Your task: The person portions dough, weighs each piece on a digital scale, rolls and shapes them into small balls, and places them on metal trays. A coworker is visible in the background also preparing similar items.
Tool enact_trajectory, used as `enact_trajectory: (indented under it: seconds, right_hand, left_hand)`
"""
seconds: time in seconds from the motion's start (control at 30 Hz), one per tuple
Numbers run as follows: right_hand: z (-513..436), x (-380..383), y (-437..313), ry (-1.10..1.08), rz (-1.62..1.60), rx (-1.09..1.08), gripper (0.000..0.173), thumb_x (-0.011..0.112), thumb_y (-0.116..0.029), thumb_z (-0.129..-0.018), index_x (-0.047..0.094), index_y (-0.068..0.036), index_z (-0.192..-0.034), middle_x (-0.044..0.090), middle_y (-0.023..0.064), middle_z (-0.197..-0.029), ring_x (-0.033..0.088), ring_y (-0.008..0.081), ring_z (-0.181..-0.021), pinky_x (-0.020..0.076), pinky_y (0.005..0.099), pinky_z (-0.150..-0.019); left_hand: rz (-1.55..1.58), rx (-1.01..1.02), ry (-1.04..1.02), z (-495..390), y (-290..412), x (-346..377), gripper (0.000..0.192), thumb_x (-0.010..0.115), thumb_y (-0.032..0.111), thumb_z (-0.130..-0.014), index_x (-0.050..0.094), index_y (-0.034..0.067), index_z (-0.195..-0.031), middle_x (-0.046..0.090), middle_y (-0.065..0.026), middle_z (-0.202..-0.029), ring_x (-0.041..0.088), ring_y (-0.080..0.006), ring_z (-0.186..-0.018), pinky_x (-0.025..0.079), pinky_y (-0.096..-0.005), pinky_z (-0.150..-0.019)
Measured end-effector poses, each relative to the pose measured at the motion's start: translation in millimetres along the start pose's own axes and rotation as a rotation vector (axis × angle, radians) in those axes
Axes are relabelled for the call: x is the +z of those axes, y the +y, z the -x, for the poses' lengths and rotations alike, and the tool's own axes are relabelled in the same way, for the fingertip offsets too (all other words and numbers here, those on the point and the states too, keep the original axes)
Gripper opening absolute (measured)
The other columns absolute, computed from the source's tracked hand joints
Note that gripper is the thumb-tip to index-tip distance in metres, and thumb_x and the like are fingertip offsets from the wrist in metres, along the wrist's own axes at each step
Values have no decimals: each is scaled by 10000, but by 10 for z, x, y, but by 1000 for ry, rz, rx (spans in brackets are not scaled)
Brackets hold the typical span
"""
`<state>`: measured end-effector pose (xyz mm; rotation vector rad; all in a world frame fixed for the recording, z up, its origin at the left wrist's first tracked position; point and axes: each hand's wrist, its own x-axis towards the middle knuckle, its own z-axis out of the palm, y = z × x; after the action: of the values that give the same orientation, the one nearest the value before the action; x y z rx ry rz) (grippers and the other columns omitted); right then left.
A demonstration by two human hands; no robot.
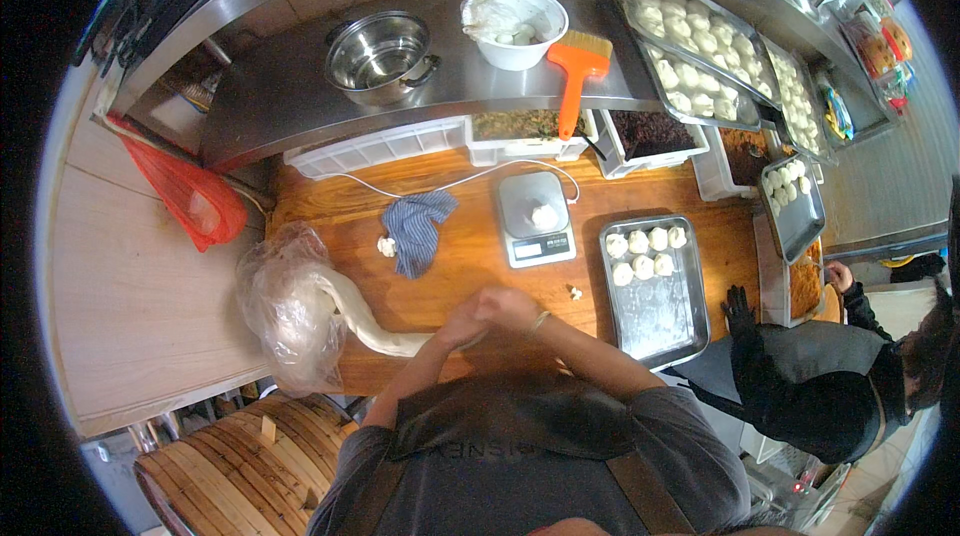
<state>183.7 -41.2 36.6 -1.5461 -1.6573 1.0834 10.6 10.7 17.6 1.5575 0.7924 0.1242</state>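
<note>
My left hand and my right hand meet over the wooden table's near part. Their fingers overlap, and what lies between them is hidden. A long roll of dough runs from a clear plastic bag on the left to below my left hand, where its end is blurred. Beyond my hands a digital kitchen scale bears a small dough lump. Right of it, a metal tray holds two rows of small dough pieces. A dough scrap lies between scale and tray.
A striped cloth lies left of the scale, its cable behind. White bins of fillings line the back under a steel shelf. A person in black works at right, near another bin. A bamboo steamer stands lower left.
</note>
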Motion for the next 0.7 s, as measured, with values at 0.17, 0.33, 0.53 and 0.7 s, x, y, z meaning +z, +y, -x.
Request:
enact_trajectory:
  seconds: [0.17, 0.33, 0.53, 0.7]
  right_hand:
    - [-152, -597, -24, 356, 43, 301, 226, 627, -287, -908, 643, -82, -999, 682, 180, -827, 672, 343, -777, 537, 429, -691]
    - [-144, -415, 44, -210, 241, -81, 273, 577, -398, -915, 638, -154, -1020, 686, 138, -822, 674, 333, -779, 526, 444, -684]
    - [18, 238, 272, -17, 265, -171, 206, 530, -268, -906, 594, -89, -984, 646, 165, -767, 650, 363, -749, 509, 468, -665]
    - [-209, -404, 357, -34, 607, 143, 151, 545, -178, -886, 624, -50, -880, 663, 164, -838, 652, 344, -771, 520, 445, -690]
  left_hand:
    - [-163, -125, 42, -5, -41, 19, 557, 741, 301, -796, 553, 67, -1264, 620, -145, -1209, 592, -290, -1111, 455, -390, -982]
    - [-98, -8, 46, -50, -123, 26, 572, 724, 312, -810, 540, 71, -1295, 622, -160, -1210, 586, -313, -1142, 462, -398, -975]
    - [-195, 55, 101, -32, -122, 43, 549, 710, 296, -815, 537, 58, -1278, 641, -163, -1167, 600, -316, -1118, 473, -409, -947]
    - [-6, 141, 54, -18, -106, 46, 450, 709, 260, -816, 555, 53, -1185, 643, -136, -1065, 614, -279, -995, 484, -408, -890]
